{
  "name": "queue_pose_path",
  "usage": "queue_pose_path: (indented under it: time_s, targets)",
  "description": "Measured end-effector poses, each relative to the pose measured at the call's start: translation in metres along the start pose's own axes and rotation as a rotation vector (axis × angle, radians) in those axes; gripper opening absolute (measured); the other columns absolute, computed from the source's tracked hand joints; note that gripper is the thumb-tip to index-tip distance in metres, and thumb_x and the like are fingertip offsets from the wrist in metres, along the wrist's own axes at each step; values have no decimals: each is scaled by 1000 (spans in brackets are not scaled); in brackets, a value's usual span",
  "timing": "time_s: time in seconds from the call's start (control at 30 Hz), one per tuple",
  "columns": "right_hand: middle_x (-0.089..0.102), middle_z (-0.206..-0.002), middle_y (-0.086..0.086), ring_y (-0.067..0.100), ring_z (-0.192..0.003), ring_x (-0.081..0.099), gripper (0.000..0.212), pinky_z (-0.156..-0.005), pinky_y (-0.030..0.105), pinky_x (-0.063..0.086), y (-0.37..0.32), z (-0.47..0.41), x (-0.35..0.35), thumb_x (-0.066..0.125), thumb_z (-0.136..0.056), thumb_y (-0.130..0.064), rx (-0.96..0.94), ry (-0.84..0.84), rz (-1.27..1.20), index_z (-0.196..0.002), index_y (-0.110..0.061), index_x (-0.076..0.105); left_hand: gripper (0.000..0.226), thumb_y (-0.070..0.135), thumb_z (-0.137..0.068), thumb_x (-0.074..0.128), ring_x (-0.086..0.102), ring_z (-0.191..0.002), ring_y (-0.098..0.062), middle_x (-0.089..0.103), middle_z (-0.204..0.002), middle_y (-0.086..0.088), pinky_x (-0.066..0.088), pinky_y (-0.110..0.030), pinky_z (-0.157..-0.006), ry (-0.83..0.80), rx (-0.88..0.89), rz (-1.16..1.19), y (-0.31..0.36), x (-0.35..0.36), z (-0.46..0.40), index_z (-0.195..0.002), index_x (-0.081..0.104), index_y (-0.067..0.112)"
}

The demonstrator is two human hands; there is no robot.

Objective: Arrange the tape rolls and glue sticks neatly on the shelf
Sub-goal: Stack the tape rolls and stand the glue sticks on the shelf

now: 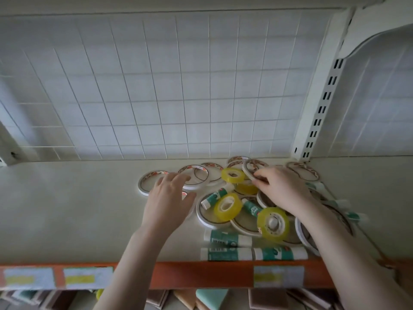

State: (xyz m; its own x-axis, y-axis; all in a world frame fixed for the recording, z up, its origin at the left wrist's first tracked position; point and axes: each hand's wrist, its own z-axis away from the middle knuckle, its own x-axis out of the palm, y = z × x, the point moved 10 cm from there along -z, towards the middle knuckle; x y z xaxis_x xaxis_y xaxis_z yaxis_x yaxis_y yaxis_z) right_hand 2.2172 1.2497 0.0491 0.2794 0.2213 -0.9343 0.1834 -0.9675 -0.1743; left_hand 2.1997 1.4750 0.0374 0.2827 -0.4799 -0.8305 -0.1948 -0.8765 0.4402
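Head: right hand (282, 189) pinching tape ring (250, 170)

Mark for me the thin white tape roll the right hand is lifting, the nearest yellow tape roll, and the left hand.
Thin white tape roll (248, 170), head view: left rim.
Nearest yellow tape roll (273, 223), head view: centre hub.
Left hand (167, 203), head view: back of hand.

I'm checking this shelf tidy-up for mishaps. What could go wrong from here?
1. The glue sticks lying along the orange front edge could roll off if the pile is nudged.
2. The right hand pinches a flat white tape ring that lies tilted on the heap; lifting it may shift the yellow tape roll beside it.
3. The left hand, open over the overlapping rings, might sweep them sideways.
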Motion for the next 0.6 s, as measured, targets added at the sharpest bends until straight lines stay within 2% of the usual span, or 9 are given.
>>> queue_pose_path:
  time_s: [0.13, 0.27, 0.4, 0.5, 0.6]
  targets:
    - [62, -84, -4, 13, -75, 55, 16, -51, 19, 31, 3, -8, 10, 54, -93, -30, 4, -26, 45, -89, -19, 65, 39, 26, -88, 59, 42, -123, -21, 51, -129, 0, 33, -29, -97, -9, -9, -26, -8, 0, -7, -126, 55, 20]
    - [61, -92, -3, 15, -82, 55, 18, -64, 25, 41, -1, -16, 14, 53, -93, -27, -8, -34, 35, -101, -18, 66, 34, 23, -89, 58, 43, -122, -18, 54, -128, 3, 30, -24, -94, -5, 5, -30, -15, -3, -17, -123, 57, 21]
    - [64, -100, -3, 15, -83, 58, 21, -65, 24, 38, -10, -17, 3, 51, -94, -23, -35, 20, -14, -111, -19, 63, 27, 20, -91, 55, 49, -115, -17, 58, -123, 6, 31, -22, -86, -38, 67, -41, -17, 1, -27, -117, 62, 20]
    - [67, -95, -2, 17, -82, 59, 18, -71, 26, 39, -16, -15, -10, 54, -93, -21, -69, 93, -11, -106, -17, 66, 26, 22, -93, 53, 52, -112, -16, 60, -121, 9, 36, -25, -84, -99, 124, -79, -15, 10, -34, -117, 63, 22]
    - [67, -85, -3, 18, -77, 58, 14, -69, 26, 37, -18, -13, -16, 59, -89, -17, -90, 154, -25, -98, -16, 70, 27, 24, -93, 53, 54, -111, -17, 61, -120, 8, 44, -31, -87, -184, 162, -82, -13, 24, -38, -118, 63, 24]
